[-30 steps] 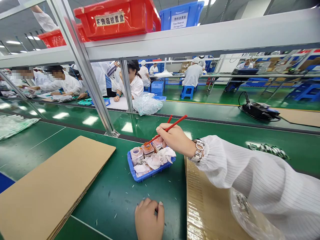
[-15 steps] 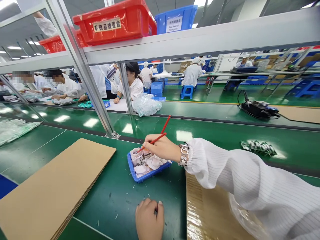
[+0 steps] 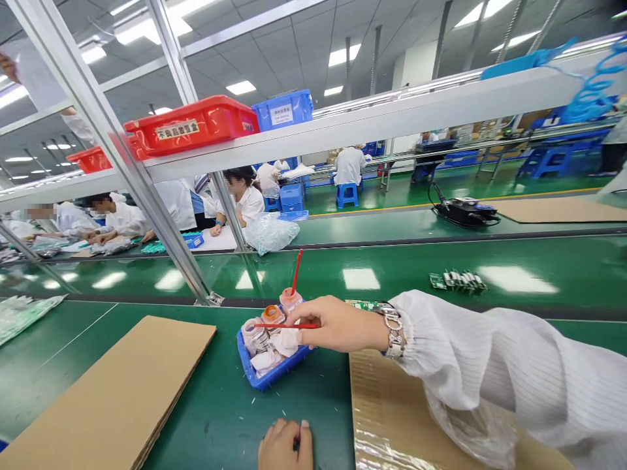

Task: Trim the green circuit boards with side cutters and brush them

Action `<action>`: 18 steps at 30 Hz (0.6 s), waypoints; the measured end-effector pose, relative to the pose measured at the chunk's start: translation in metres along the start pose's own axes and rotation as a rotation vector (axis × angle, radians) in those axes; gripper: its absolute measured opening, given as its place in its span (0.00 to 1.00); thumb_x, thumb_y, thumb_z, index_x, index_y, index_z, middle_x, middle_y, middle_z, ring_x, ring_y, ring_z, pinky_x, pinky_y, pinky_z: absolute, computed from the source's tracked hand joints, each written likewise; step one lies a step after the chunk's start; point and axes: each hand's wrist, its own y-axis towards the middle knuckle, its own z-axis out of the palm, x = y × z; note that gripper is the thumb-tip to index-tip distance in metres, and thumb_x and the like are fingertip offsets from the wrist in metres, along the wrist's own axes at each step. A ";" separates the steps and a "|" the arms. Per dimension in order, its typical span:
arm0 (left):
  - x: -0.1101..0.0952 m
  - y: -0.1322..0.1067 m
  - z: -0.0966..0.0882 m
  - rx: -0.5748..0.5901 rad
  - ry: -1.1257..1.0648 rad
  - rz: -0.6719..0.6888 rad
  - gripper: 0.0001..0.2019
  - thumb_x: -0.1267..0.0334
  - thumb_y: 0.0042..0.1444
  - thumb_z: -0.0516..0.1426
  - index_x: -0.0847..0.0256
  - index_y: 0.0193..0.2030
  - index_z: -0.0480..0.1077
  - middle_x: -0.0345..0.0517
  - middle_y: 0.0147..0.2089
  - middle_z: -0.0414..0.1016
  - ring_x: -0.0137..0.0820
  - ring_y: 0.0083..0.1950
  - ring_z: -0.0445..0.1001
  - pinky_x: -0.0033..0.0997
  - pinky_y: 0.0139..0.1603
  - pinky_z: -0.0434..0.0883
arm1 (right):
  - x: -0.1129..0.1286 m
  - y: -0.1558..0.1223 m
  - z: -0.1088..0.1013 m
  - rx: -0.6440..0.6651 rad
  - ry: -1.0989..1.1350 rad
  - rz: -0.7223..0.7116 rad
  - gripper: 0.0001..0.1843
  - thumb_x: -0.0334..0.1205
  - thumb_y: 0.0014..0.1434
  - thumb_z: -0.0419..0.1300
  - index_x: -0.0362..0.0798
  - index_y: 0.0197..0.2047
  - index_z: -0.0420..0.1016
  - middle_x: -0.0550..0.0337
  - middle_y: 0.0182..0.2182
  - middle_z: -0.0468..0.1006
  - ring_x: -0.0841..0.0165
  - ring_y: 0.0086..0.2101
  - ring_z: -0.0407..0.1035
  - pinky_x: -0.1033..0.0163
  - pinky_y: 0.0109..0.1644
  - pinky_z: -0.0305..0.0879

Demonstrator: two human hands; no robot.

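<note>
My right hand point(image 3: 337, 324), closed in a pinch, holds a thin red stick point(image 3: 279, 326) like a brush handle. It lies nearly level above a small blue tray point(image 3: 277, 376). White crumpled tissue point(image 3: 268, 360) and several small bottles fill the tray. One open bottle point(image 3: 273, 314) has an orange-brown rim; a second red stick point(image 3: 296, 274) stands in the pink bottle point(image 3: 290, 299) at the back. My left hand point(image 3: 285, 447) rests on the green table at the bottom edge, fingers curled, nothing visible in them. Behind my right wrist a green circuit board point(image 3: 361, 305) partly shows.
Flat cardboard point(image 3: 112, 385) lies at left, a taped carton point(image 3: 392, 418) under my right forearm. Circuit boards point(image 3: 458, 281) sit on the green belt beyond. A metal post point(image 3: 147, 196) and a shelf with red point(image 3: 191, 127) and blue bins point(image 3: 283, 111) stand ahead. Co-workers sit behind.
My right hand has drawn back from the bottle, and its red stick has swung from slanting to nearly level. The view has tilted upward. My left hand stays on the table.
</note>
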 end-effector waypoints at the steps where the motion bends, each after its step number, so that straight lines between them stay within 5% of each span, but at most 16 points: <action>1: 0.001 0.000 0.001 0.003 -0.004 -0.003 0.22 0.62 0.60 0.47 0.57 0.15 0.63 0.40 0.18 0.67 0.30 0.22 0.68 0.30 0.27 0.59 | 0.001 -0.004 -0.001 0.007 -0.006 -0.003 0.11 0.39 0.56 0.58 0.48 0.40 0.79 0.62 0.32 0.78 0.71 0.30 0.69 0.68 0.33 0.63; 8: 0.000 0.003 -0.004 0.023 -0.041 -0.055 0.21 0.60 0.60 0.47 0.57 0.15 0.61 0.41 0.19 0.67 0.31 0.23 0.68 0.30 0.28 0.60 | -0.002 -0.007 0.006 0.020 -0.059 0.005 0.15 0.34 0.55 0.55 0.45 0.44 0.79 0.58 0.34 0.80 0.69 0.32 0.71 0.66 0.39 0.63; 12: -0.002 0.007 -0.011 0.044 -0.091 -0.095 0.22 0.58 0.59 0.47 0.56 0.14 0.60 0.41 0.19 0.67 0.32 0.23 0.67 0.31 0.28 0.61 | 0.002 -0.017 -0.001 0.062 -0.070 -0.017 0.26 0.36 0.53 0.58 0.48 0.56 0.72 0.57 0.41 0.79 0.71 0.30 0.71 0.66 0.37 0.64; 15: -0.004 0.012 -0.020 0.087 -0.150 -0.133 0.21 0.57 0.57 0.47 0.56 0.14 0.62 0.41 0.18 0.67 0.31 0.23 0.68 0.30 0.28 0.62 | 0.005 -0.046 -0.023 0.072 -0.086 -0.041 0.31 0.37 0.53 0.59 0.48 0.61 0.65 0.57 0.42 0.79 0.71 0.30 0.70 0.67 0.36 0.63; 18: -0.002 0.020 -0.031 0.176 -0.222 -0.172 0.19 0.54 0.54 0.49 0.55 0.15 0.67 0.41 0.19 0.70 0.32 0.25 0.71 0.29 0.29 0.66 | 0.002 -0.099 -0.056 0.055 -0.159 -0.031 0.21 0.35 0.54 0.57 0.45 0.51 0.75 0.56 0.36 0.80 0.69 0.31 0.71 0.66 0.36 0.64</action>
